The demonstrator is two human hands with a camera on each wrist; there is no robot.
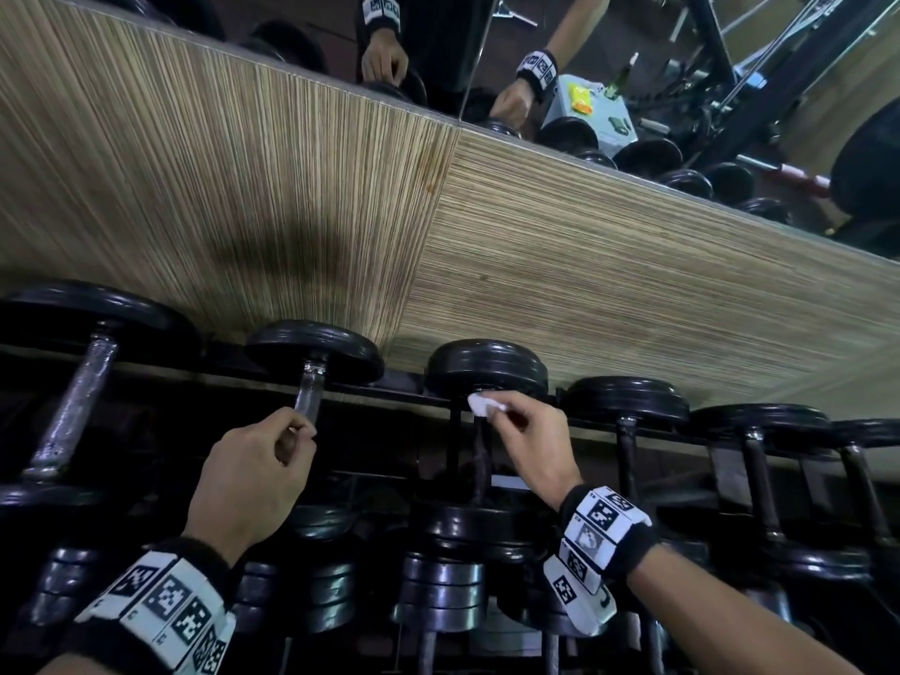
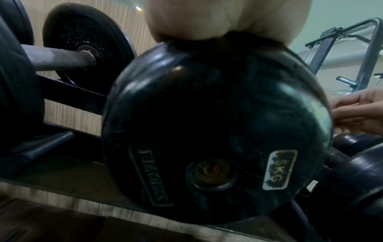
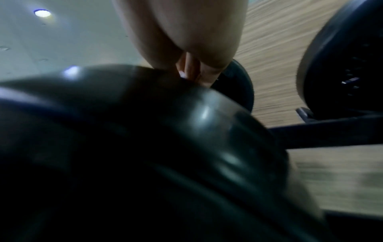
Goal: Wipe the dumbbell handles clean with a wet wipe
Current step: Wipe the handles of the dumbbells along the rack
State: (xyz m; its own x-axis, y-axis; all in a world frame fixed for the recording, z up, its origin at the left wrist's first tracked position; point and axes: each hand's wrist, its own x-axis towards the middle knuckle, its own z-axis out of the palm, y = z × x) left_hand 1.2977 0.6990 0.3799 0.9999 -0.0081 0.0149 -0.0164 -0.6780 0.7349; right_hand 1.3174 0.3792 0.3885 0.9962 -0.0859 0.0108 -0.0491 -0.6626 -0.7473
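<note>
Black dumbbells lie side by side on a rack. My left hand [image 1: 297, 433] curls round the near part of a shiny steel handle [image 1: 310, 394]; its near plate [image 2: 215, 131], marked 5KG, fills the left wrist view below my palm [image 2: 207, 16]. One dumbbell to the right, my right hand [image 1: 496, 411] pinches a crumpled white wet wipe [image 1: 479, 404] against the far end of a dark handle [image 1: 479, 450], just under that dumbbell's far plate [image 1: 487, 367]. The right wrist view is blurred: palm and fingers [image 3: 192, 70] above a black plate [image 3: 145, 147]; the wipe is barely visible there.
A bigger dumbbell [image 1: 73, 406] lies to the left and several smaller ones [image 1: 628, 401] to the right. More dumbbells [image 1: 438, 587] sit on the lower shelf. A striped wood-look wall panel [image 1: 341, 187] rises behind the rack, with a mirror [image 1: 633, 65] above it.
</note>
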